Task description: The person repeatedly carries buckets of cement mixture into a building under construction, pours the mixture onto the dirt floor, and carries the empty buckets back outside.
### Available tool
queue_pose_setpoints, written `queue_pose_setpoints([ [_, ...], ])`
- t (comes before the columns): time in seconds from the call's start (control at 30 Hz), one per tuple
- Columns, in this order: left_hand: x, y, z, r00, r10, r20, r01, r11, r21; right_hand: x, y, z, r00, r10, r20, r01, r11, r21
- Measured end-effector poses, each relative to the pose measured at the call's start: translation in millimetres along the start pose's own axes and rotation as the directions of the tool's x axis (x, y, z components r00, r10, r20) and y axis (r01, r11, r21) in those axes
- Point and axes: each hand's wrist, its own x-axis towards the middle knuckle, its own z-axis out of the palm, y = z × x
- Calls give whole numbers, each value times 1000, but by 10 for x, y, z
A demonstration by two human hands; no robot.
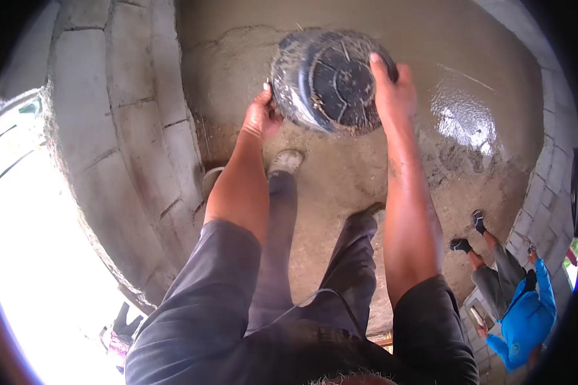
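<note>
A round black bucket (340, 83), crusted with grey mud, is tipped so that its ribbed bottom faces the camera. My left hand (263, 114) grips its left side, fingers curled at the edge. On the other side my right hand (395, 90) holds it, with the thumb on the bottom's edge. The bucket is held up over the floor, ahead of my feet. Its mouth and whatever is inside are hidden. Beyond it lies smooth wet cement (430, 32), with a shiny wet patch at the right.
A block wall (135, 109) rises close on the left; another (539, 186) runs along the right. A person in blue (526, 321) stands at the lower right. Rough earth floor (327, 186) lies around my shoes. A rounded rim (210, 179) shows near the left wall.
</note>
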Motion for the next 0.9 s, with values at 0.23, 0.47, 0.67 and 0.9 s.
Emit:
queue_pose_setpoints([
  [0.23,-700,-204,941,963,-21,270,-106,888,447,-334,1463,-831,940,338,42,-313,808,499],
  [0.47,-942,-1478,1253,944,-140,299,-275,169,947,-1639,2067,-681,922,281,267,-381,784,490],
  [0.67,-1418,-1526,1095,944,-55,326,-322,65,944,-1934,1768,-69,835,169,524,-550,286,785],
  [0.9,-1626,-995,-216,948,283,143,-108,-137,985,-1899,2062,3,694,100,713,-667,460,586],
])
